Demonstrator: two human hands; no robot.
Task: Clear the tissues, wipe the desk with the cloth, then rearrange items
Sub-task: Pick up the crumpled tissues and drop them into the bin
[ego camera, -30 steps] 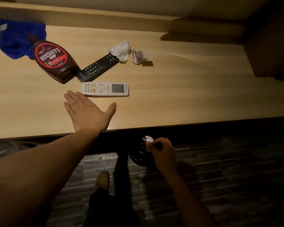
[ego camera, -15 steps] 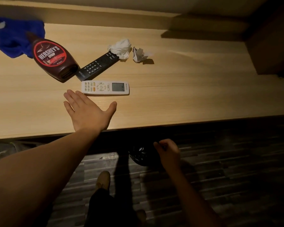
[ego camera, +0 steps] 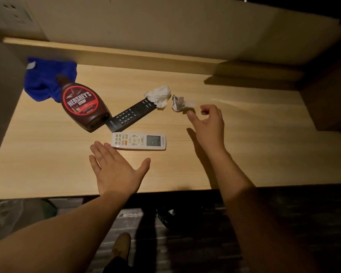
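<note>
Right hand reaches over the bench toward the smaller crumpled tissue, its grip released, thumb and forefinger parted just beside the wad and holding nothing. Left hand lies flat on the bench near the white remote, grip likewise released. The larger crumpled tissue rests against the tip of the black remote; the blue cloth lies far left, behind the Hershey's syrup bottle. Both wads are judged very light, soft and compressible; a gentle pinch across the raised folds should suffice, though lifting the larger may nudge the remote.
</note>
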